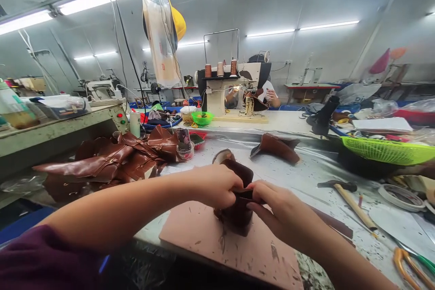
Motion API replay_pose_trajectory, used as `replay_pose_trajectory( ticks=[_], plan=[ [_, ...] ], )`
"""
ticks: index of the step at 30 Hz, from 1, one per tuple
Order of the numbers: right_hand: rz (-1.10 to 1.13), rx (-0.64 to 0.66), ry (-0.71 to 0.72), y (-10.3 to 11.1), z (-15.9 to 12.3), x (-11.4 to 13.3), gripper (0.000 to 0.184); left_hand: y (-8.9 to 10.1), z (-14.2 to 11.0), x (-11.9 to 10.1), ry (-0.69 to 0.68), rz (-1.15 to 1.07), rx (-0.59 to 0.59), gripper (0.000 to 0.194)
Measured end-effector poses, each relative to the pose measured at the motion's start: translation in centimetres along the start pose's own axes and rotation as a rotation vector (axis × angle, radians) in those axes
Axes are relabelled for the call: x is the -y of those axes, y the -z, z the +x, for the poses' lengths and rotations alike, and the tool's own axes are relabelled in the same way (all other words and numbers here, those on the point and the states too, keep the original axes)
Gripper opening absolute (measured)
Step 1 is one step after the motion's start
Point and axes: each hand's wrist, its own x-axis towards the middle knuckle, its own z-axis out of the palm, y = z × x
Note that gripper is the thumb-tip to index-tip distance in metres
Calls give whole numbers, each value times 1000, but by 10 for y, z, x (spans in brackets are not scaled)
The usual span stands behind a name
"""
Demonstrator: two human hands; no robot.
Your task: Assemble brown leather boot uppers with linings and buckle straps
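A dark brown leather boot upper (239, 190) stands on a pinkish cutting board (234, 244) at the table's near edge. My left hand (214, 186) is closed on its left side, fingers curled over the top edge. My right hand (278, 210) pinches the same top edge from the right, thumb and fingers pressed together on the leather. The two hands nearly touch over the piece.
A pile of brown leather uppers (112, 158) lies at the left, and a single upper (275, 147) further back. A hammer (346, 197), tape roll (401, 197), orange-handled scissors (408, 267) and green basket (387, 150) sit at the right. Another person works behind a sewing machine (234, 86).
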Motion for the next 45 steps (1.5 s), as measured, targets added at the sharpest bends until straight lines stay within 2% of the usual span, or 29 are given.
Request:
replay_pose_trajectory(
  ticks=[3,8,15,18,20,22,26,31,33,36,38,42,45],
  plan=[
    [-12,-53,4,-4,1,1,13,-4,-6,0,-14,5,-48,9],
    [21,-99,15,-7,3,2,15,-14,-7,2,45,38,-142,19],
    [44,-148,6,-11,6,4,14,-25,-3,4,129,38,-227,21],
    [58,-231,-17,-14,5,4,16,-29,-3,3,122,3,-273,18],
    [178,-297,-43,-14,6,0,17,-29,-6,3,80,-44,-318,15],
    [432,-238,-51,-15,8,-6,16,-26,-12,5,34,-119,-356,11],
    [970,75,-13,-24,16,-19,28,-17,-25,14,-19,-314,-408,7],
    [1229,237,6,-38,19,-19,30,-18,-35,23,-1,-591,-453,4],
    [1214,242,38,-36,19,-17,32,-21,-37,24,-3,-677,-461,6],
    [1090,91,32,-30,21,-13,27,-25,-39,24,-14,-747,-483,8],
    [1047,37,12,-27,22,-10,25,-27,-39,23,10,-707,-503,7],
    [992,45,30,-26,21,-3,25,-29,-34,18,91,-610,-506,13],
    [784,-83,-90,-25,16,-3,20,-31,-29,14,130,-580,-521,14]
  ],
)
